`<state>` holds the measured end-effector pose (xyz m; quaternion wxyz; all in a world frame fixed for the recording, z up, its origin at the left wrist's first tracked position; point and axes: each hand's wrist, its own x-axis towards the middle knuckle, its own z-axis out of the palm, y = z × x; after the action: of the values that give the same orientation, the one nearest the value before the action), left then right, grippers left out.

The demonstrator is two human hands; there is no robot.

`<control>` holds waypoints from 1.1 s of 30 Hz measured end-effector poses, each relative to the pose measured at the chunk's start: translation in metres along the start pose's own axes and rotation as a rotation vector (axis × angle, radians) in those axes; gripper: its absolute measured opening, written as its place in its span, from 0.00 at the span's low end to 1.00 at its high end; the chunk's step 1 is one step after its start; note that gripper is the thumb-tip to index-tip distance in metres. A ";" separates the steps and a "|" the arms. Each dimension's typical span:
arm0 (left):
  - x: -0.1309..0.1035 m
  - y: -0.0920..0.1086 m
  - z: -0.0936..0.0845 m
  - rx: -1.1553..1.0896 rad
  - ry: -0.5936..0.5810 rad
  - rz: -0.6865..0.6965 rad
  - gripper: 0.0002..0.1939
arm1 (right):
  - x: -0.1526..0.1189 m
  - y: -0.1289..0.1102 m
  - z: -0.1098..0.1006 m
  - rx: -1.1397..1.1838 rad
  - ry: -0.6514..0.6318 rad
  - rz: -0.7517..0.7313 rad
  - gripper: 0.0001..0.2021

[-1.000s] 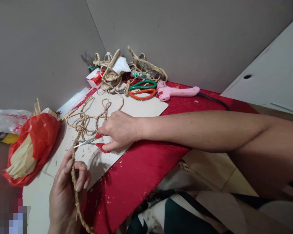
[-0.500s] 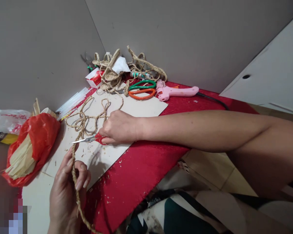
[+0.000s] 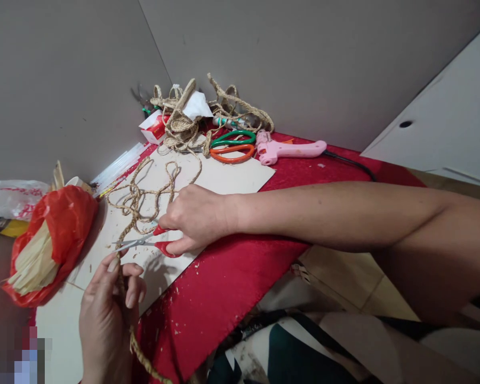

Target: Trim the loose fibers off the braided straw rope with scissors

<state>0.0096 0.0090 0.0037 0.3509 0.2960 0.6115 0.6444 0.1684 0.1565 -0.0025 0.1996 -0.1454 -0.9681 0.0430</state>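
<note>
My right hand [image 3: 194, 216] grips a pair of red-handled scissors [image 3: 142, 241], its fingers in the loops and the handles spread apart. The blades point left and reach the braided straw cord [image 3: 150, 367] just above my left fingertips. Thumb and forefinger of my left hand [image 3: 110, 290] pinch that cord, while the other fingers curl loosely. Below the hand the cord hangs toward the lower edge; beyond the blades it runs into a loose tangle on a white board [image 3: 236, 181].
A red bag [image 3: 74, 218] of pale straw strips [image 3: 36, 261] lies left. At the back are a heap of braided cord [image 3: 182, 125], green-and-orange-handled scissors [image 3: 232, 154], a pink glue gun [image 3: 292, 151] with its cable, and clear sticks [image 3: 118, 168]. Red cloth [image 3: 224, 288] covers the table.
The scissors have opened and shifted slightly down, close to my left fingertips. My left hand has turned a little, and the cord beneath it hangs lower.
</note>
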 end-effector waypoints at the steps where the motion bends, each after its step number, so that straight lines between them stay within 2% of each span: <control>1: -0.001 -0.001 0.000 0.036 0.026 0.018 0.05 | 0.000 -0.001 0.000 -0.010 -0.014 -0.012 0.22; 7: -0.011 -0.005 0.004 0.321 0.152 0.112 0.08 | -0.001 -0.002 -0.001 -0.084 -0.033 -0.064 0.21; 15: -0.012 -0.011 0.010 0.497 0.192 0.301 0.08 | -0.003 -0.009 -0.003 -0.102 -0.023 -0.059 0.20; 19: -0.011 -0.012 0.012 0.548 0.222 0.339 0.08 | -0.001 -0.012 -0.007 -0.076 -0.107 -0.030 0.16; 22: -0.010 -0.012 0.012 0.530 0.225 0.327 0.08 | 0.000 -0.010 -0.008 -0.054 -0.153 -0.013 0.14; 25: -0.007 -0.010 0.009 0.424 0.214 0.270 0.08 | 0.000 -0.006 -0.008 -0.047 -0.107 -0.008 0.16; 29: -0.002 -0.005 0.003 0.199 0.121 0.124 0.06 | -0.002 -0.004 -0.004 -0.052 -0.038 -0.048 0.20; 33: -0.001 -0.001 0.001 0.069 0.062 0.025 0.05 | -0.002 -0.005 0.002 -0.080 -0.008 -0.065 0.22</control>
<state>0.0108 0.0090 0.0030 0.3135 0.2955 0.6404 0.6359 0.1681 0.1508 -0.0042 0.1908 -0.1216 -0.9741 -0.0018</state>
